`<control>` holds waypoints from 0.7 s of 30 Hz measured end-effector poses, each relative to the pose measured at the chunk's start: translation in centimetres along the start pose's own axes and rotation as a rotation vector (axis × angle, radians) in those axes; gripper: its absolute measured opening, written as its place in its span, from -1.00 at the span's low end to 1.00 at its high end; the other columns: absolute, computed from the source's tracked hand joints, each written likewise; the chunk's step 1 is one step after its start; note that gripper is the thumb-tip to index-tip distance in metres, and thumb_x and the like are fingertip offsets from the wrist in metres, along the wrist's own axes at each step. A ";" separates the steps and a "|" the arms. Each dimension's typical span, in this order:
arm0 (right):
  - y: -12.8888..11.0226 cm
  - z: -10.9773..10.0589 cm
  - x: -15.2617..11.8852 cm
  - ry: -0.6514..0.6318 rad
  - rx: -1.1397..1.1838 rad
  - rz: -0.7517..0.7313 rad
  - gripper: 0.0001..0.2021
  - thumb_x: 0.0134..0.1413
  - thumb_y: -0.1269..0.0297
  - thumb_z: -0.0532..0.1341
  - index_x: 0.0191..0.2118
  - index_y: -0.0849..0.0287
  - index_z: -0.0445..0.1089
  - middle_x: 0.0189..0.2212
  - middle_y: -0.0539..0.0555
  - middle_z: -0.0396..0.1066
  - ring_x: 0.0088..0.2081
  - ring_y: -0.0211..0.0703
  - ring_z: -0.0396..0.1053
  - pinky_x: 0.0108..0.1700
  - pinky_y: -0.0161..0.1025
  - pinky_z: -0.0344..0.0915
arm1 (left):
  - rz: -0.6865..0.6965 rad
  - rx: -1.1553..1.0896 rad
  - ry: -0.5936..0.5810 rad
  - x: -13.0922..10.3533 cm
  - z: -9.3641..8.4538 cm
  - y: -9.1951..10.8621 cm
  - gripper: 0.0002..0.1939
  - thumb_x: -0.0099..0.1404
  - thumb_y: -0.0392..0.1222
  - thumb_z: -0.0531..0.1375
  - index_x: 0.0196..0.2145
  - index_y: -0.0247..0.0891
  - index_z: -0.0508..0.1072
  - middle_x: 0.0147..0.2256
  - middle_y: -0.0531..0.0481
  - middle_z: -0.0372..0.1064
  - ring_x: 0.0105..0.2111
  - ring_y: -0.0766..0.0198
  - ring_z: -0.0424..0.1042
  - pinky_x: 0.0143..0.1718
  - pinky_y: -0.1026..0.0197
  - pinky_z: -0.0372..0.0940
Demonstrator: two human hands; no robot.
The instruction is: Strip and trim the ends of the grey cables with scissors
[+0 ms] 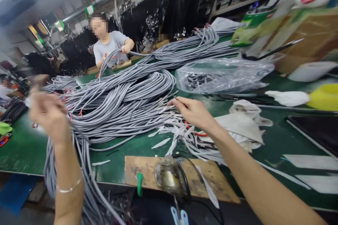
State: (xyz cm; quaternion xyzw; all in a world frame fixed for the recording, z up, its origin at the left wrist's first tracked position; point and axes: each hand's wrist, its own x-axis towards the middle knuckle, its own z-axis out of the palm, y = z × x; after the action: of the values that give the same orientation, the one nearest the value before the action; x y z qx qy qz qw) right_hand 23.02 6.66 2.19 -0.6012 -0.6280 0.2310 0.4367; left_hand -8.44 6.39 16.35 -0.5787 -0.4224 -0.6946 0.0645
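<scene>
Long grey cables [126, 102] lie looped in a large heap across the green table. My right hand [194, 110] is at the heap's right end, thumb and fingers pinched around a cable end beside the pale, stripped tips. On the left my left hand [49, 112] is raised over the cables' left side, smeared by motion, so its fingers and anything in them cannot be made out. White sheath strips [185, 137] are scattered below my right hand. Some cables hang over the table's front edge under my left forearm.
A wooden board [148, 172] with a metal device sits at the front edge. Behind my right hand is a clear plastic bag [224, 74]; a cloth [245, 123] and a dark tablet [317, 130] lie right. A person [111, 45] across the table handles cables.
</scene>
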 end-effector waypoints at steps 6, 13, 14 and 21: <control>-2.3 0.4 -2.7 0.026 0.412 -0.100 -0.52 -0.23 -0.20 0.23 -0.44 0.18 0.47 -0.59 0.03 0.36 -0.57 -0.27 0.21 -0.55 -0.30 0.15 | 0.092 -0.225 -0.896 -12.5 8.5 3.5 -0.80 0.28 -0.22 0.11 -0.37 -0.30 0.52 -0.52 -0.03 0.43 -0.54 0.31 0.36 -0.49 0.27 0.26; -2.1 1.0 -3.7 0.246 0.719 0.064 -0.49 -0.24 -0.24 0.26 -0.49 0.20 0.39 -0.71 -0.06 0.22 -0.73 -0.45 -0.09 -0.71 -0.36 -0.12 | -0.180 -0.197 -0.931 -15.5 8.9 2.5 -0.81 0.21 -0.24 0.15 -0.36 -0.32 0.57 -0.44 -0.09 0.52 -0.51 0.28 0.41 -0.47 0.29 0.28; -2.2 1.0 -3.6 0.253 0.737 0.088 -0.49 -0.28 -0.24 0.29 -0.50 0.20 0.39 -0.72 -0.06 0.22 -0.73 -0.46 -0.09 -0.71 -0.37 -0.12 | -0.202 -0.211 -0.940 -15.7 8.9 2.5 -0.80 0.22 -0.23 0.15 -0.35 -0.33 0.57 -0.44 -0.10 0.52 -0.50 0.28 0.42 -0.46 0.29 0.28; -2.4 2.3 -3.7 0.126 0.781 0.218 -0.52 -0.43 -0.17 0.38 -0.61 0.21 0.36 -0.75 -0.05 0.24 -0.74 -0.45 -0.05 -0.73 -0.39 -0.13 | -0.369 -0.304 -0.916 -17.7 9.1 2.2 -0.77 0.23 -0.22 0.13 -0.30 -0.35 0.57 -0.48 -0.08 0.46 -0.59 0.35 0.32 -0.57 0.32 0.20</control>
State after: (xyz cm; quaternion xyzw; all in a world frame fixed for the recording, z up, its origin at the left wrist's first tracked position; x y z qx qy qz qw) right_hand 19.44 3.25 1.98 -0.4664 -0.3976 0.4598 0.6426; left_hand 5.33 3.99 2.02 -0.7422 -0.3969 -0.4232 -0.3356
